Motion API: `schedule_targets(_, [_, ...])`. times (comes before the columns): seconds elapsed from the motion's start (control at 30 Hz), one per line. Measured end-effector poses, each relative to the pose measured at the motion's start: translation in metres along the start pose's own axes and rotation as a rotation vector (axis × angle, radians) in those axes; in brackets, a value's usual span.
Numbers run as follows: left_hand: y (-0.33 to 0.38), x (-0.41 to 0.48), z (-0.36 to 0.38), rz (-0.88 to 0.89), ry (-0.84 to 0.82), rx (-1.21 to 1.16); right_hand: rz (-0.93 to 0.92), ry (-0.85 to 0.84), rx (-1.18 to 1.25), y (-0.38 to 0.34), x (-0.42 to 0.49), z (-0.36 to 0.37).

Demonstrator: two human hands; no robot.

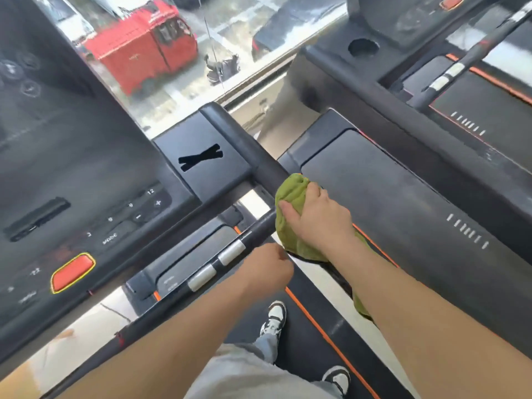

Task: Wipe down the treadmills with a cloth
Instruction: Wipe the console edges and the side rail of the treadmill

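I stand on a black treadmill whose console [72, 180] fills the left of the head view. Its right side handrail [253, 151] runs down from the console corner. My right hand [316, 217] grips a green cloth [290, 197] wrapped round this handrail, and part of the cloth hangs below my forearm. My left hand [267, 269] is curled round the black front handlebar [161, 303], just right of its two silver sensor plates [216, 266].
A second treadmill [403, 203] stands close on the right, with its own console [408, 21] and handlebar [472, 56]. A window ahead shows a red vehicle [144, 50] outside. My shoes [273, 318] rest on the belt [311, 349] edged in orange.
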State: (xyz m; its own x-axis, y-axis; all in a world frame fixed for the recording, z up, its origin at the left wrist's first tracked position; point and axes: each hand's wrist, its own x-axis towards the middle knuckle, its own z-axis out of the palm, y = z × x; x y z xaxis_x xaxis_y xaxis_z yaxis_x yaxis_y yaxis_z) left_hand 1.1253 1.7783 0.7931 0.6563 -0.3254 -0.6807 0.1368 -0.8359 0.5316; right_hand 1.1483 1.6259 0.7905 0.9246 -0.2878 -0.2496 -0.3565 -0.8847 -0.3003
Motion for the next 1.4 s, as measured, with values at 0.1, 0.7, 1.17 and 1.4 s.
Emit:
schedule_targets(0.1, [-0.009, 0.002, 0.000, 0.019, -0.017, -0.044, 0.023, -0.176, 0.160, -0.006, 0.024, -0.013])
schedule_targets(0.7, [0.040, -0.051, 0.121, -0.033, -0.110, -0.191, 0.301, -0.720, 0.898, 0.187, -0.137, -0.025])
schedule_targets(1.17, [0.069, -0.101, 0.213, 0.076, 0.088, -0.394, 0.361, 0.082, 0.667, 0.240, -0.280, -0.030])
schedule_targets(1.4, [0.060, -0.116, 0.180, 0.224, 0.115, -0.786, 0.240, -0.111, 1.186, 0.159, -0.251, -0.046])
